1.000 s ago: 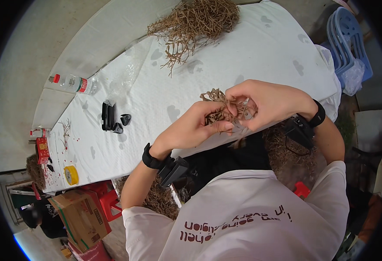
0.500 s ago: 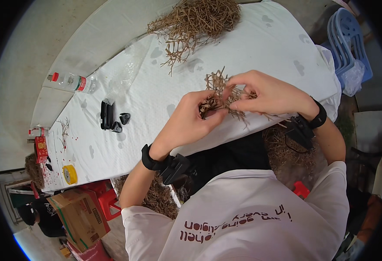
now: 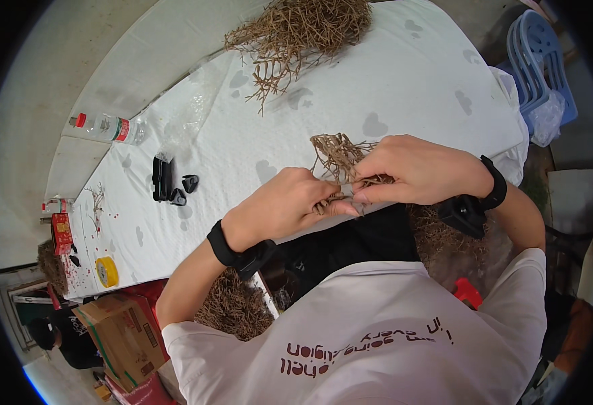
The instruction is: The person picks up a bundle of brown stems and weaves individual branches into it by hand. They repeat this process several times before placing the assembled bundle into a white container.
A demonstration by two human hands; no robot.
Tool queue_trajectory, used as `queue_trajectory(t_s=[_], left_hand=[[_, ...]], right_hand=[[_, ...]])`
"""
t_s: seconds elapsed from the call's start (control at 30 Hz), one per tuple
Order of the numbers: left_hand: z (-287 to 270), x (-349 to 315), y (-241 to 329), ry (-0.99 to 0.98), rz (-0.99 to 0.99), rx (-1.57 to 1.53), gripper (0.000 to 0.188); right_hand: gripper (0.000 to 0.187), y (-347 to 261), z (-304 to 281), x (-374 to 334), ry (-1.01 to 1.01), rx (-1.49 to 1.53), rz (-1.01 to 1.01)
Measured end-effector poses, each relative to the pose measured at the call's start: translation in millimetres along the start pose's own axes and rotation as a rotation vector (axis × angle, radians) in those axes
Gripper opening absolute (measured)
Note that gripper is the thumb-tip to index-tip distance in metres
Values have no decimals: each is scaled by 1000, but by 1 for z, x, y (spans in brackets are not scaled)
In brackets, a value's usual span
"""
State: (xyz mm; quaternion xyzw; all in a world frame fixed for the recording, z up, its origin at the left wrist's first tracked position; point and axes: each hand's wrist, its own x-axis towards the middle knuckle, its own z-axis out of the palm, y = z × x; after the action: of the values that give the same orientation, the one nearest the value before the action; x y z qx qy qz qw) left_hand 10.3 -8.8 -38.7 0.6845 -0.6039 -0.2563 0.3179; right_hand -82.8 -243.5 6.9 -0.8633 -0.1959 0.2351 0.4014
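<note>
A small bunch of dry brown twigs (image 3: 338, 152) is held near the front edge of the white-covered table (image 3: 424, 88). My left hand (image 3: 288, 201) is closed round cut or bent twig ends that poke out by its thumb. Close beside it, my right hand (image 3: 419, 170) pinches the same bunch, with thin stems showing between its thumb and fingers. The fingertips of both hands nearly meet. Further back on the table lies a large tangled heap of like twigs (image 3: 310, 34).
Left on the table are a black case (image 3: 163, 179) with small black pieces, a plastic bottle (image 3: 111, 127) and yellow tape (image 3: 107, 271). Below stand a cardboard box (image 3: 124, 337) and more twigs (image 3: 235, 307). Blue stools (image 3: 539, 61) are at right; a person (image 3: 70, 334) is at far left.
Both hands have come lower and closer to me, knuckles now turned up and fingertips nearer together. The twig bunch has come down with them, its top more bent over.
</note>
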Motion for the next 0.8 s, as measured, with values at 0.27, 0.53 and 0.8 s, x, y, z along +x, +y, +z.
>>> queue_trajectory(t_s=[0.27, 0.53, 0.8], left_hand=[[-9, -13, 6, -173, -63, 98, 24], [-44, -61, -14, 43, -430, 202, 37], [-28, -33, 5, 412, -323, -396, 32]], right_hand=[[31, 0, -6, -4, -96, -48, -28], [21, 40, -35, -32, 336, 399, 236], [19, 47, -11, -8, 450, 428, 2]])
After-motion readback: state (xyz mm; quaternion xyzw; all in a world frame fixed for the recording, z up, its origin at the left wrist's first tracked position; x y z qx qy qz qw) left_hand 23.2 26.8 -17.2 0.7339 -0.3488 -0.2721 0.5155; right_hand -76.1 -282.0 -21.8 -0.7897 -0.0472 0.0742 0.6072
